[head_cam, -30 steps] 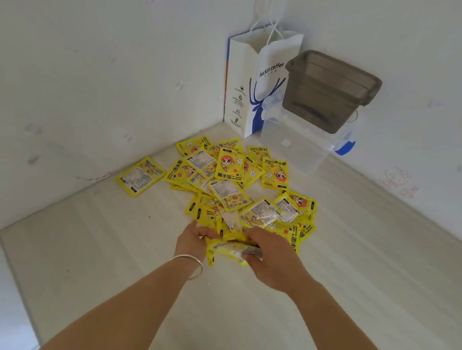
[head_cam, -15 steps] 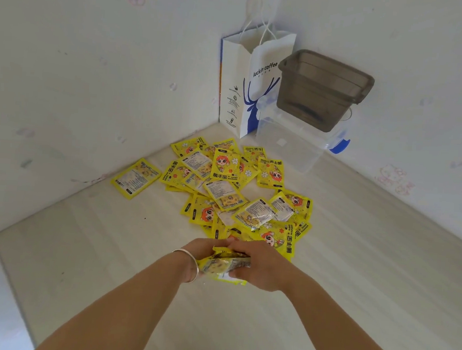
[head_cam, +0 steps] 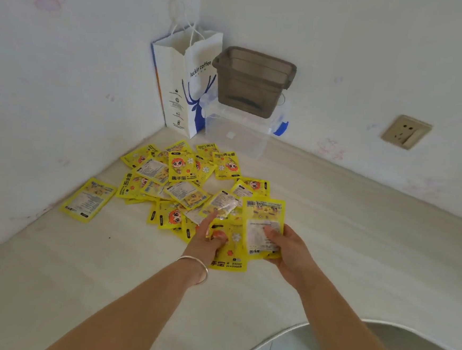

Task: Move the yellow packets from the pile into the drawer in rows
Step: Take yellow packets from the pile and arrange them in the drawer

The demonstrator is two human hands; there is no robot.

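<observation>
A pile of yellow hand-warmer packets (head_cam: 181,180) lies scattered on the pale counter in the corner. One packet (head_cam: 88,199) lies apart at the left. My right hand (head_cam: 287,247) grips a small stack of packets (head_cam: 263,221), held upright with the printed back facing me. My left hand (head_cam: 210,235), with a silver bangle on the wrist, rests on a packet (head_cam: 230,257) at the near edge of the pile, its forefinger stretched out toward the heap. No drawer is in view.
A white paper coffee bag (head_cam: 186,80) stands in the corner. Beside it a dark see-through bin (head_cam: 252,81) sits on a clear plastic box (head_cam: 237,132). A wall socket (head_cam: 406,132) is at right. A curved metal rim (head_cam: 378,327) shows bottom right.
My hands have separated. The right hand has lifted its stack of packets upright and to the right. The left hand has gone back down onto the pile's near edge.
</observation>
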